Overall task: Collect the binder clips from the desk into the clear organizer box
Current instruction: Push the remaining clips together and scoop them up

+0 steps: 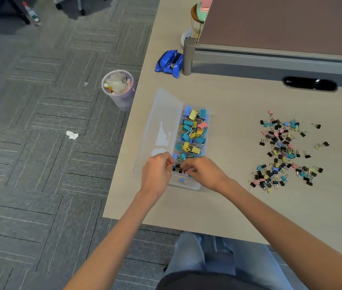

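Pale wood-grain desk (pixel 239 206) fills the right of the frame, backed at 12 o'clock by a brown partition (pixel 281 24). Toward the desk's left edge, a clear organizer box (pixel 186 186) lies with its long axis running 12 to 6 o'clock. Its lid (pixel 161 126) is folded open on the 9 o'clock side, and the far compartments are heaped with larger blue, yellow, teal and pink clips.

A waste bin (pixel 119 88) stands on the carpet at 10 o'clock from the box, and a blue packet (pixel 169 62) lies on the desk at 12 o'clock from it.

Loose binder clips (pixel 281 151), small and mostly black with pink, blue and yellow among them, lie scattered on the bare desk. They are well apart from the box, at about 3 o'clock from the hands.

Both hands meet over the box's near end. The left hand (pixel 156 172) and right hand (pixel 203 172) have curled fingers, their tips pinching a small bunch of black clips (pixel 177 168) above one of the nearest compartments.

Judging by the heap on the desk, the collecting is far from finished. Once this bunch is dropped, the next reach lies toward 3 o'clock, and the right hand is the nearer to the heap. The left sits by the lid side, better placed to steady the box.
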`<state>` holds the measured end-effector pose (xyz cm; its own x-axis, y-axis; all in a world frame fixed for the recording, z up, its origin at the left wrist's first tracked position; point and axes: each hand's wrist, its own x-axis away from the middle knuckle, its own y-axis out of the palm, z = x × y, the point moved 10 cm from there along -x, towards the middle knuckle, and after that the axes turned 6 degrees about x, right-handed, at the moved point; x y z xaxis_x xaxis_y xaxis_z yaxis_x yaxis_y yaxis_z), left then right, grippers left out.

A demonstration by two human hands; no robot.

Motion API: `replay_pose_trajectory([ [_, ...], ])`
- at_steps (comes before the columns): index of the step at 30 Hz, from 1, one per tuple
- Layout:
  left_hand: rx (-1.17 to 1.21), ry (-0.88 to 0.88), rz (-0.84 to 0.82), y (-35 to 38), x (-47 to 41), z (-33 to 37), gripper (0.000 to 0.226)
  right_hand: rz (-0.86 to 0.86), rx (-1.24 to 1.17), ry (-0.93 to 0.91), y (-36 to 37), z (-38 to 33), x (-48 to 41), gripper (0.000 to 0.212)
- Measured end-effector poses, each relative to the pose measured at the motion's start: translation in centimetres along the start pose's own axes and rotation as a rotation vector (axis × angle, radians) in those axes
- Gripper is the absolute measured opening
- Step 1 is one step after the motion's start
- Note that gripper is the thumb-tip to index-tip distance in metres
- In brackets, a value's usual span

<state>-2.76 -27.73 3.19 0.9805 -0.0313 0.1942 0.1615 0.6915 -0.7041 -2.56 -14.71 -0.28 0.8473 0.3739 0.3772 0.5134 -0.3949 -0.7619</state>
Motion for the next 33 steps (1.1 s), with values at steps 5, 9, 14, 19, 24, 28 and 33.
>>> replay_pose_trajectory([
  [5, 0.054, 0.007, -0.032, 1.2, -0.1, 1.5, 0.020, 0.133, -0.170, 0.028, -2.4, 0.8, 0.9, 0.034],
  [9, 0.067, 0.021, -0.073, 2.9, -0.3, 3.0, 0.021, 0.218, -0.233, 0.050, -4.4, 2.4, 2.0, 0.028],
  [14, 0.097, 0.065, -0.142, 6.0, -0.8, 6.4, 0.023, 0.311, -0.293, 0.109, -6.4, 5.9, 4.0, 0.022],
  [19, 0.125, 0.126, -0.179, 10.0, -1.7, 9.8, 0.024, 0.372, -0.318, 0.231, -8.0, 11.4, 6.6, 0.022],
  [24, 0.123, 0.154, -0.227, 14.9, -2.3, 13.6, 0.022, 0.394, -0.344, 0.305, -9.5, 17.1, 8.9, 0.020],
  [28, 0.118, 0.146, -0.237, 18.8, -3.2, 16.3, 0.022, 0.391, -0.363, 0.340, -10.7, 21.9, 10.5, 0.018],
  [33, 0.126, 0.142, -0.216, 23.1, -4.2, 20.0, 0.018, 0.369, -0.373, 0.370, -12.2, 27.8, 12.0, 0.020],
])
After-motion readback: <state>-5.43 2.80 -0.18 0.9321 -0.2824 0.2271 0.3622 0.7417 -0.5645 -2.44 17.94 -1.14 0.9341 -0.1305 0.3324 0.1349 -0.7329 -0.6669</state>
